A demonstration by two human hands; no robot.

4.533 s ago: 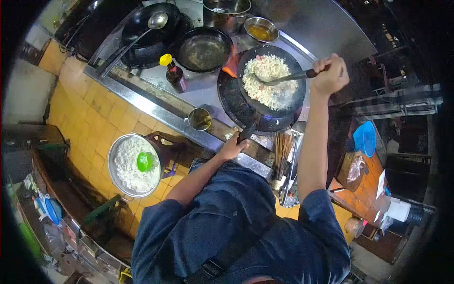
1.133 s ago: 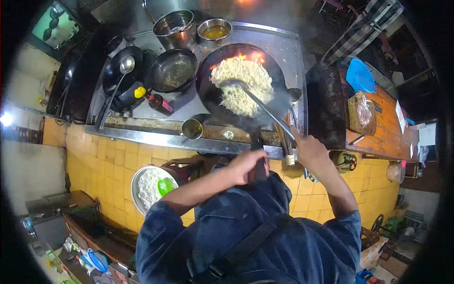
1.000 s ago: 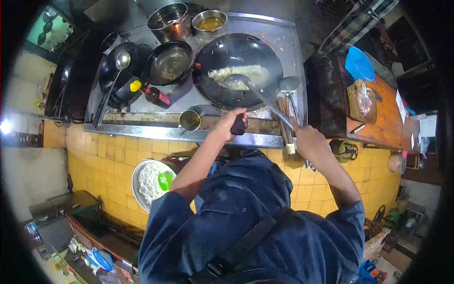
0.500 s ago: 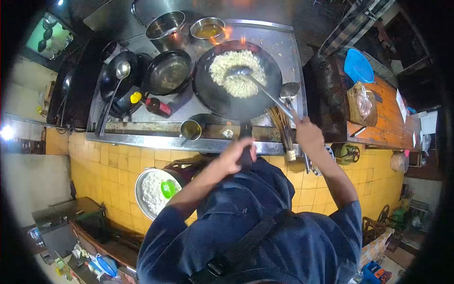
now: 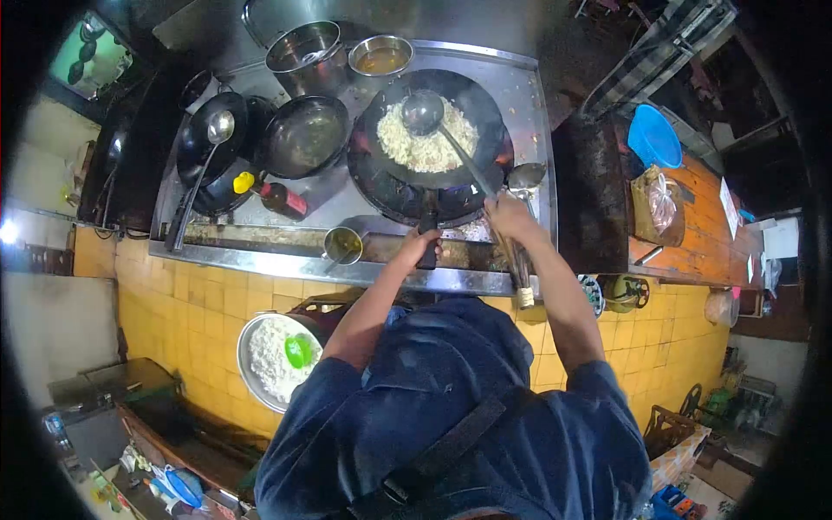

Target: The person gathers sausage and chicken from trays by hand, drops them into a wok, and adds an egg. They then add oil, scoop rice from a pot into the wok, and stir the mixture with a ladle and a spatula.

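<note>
Over the burner is a black wok [image 5: 478, 94] with pale rice [image 5: 444, 152] spread across its middle. My left hand [image 5: 419, 250] is wrapped round the wok's dark handle [image 5: 429, 215]. In my right hand [image 5: 513, 217] I grip the long handle of a metal ladle [image 5: 423, 113], its bowl resting on the far side of the rice. Below my right hand stands a bundle of thin sticks [image 5: 522, 276], partly hidden by my forearm. Another ladle [image 5: 526, 177] lies just right of the wok.
Left of the wok are a second pan [image 5: 305, 139], a red-labelled bottle [image 5: 284, 201] and a metal cup [image 5: 343, 246]. Behind stand a tall pot [image 5: 303, 69] and a bowl of liquid [image 5: 381, 57]. A pot of white rice [image 5: 276, 351] with a green scoop sits lower left.
Both hands have moved forward, pushing the wok away from me and showing the burner's near rim. The ladle has shifted to the rice's far side. Flames behind the wok are gone.
</note>
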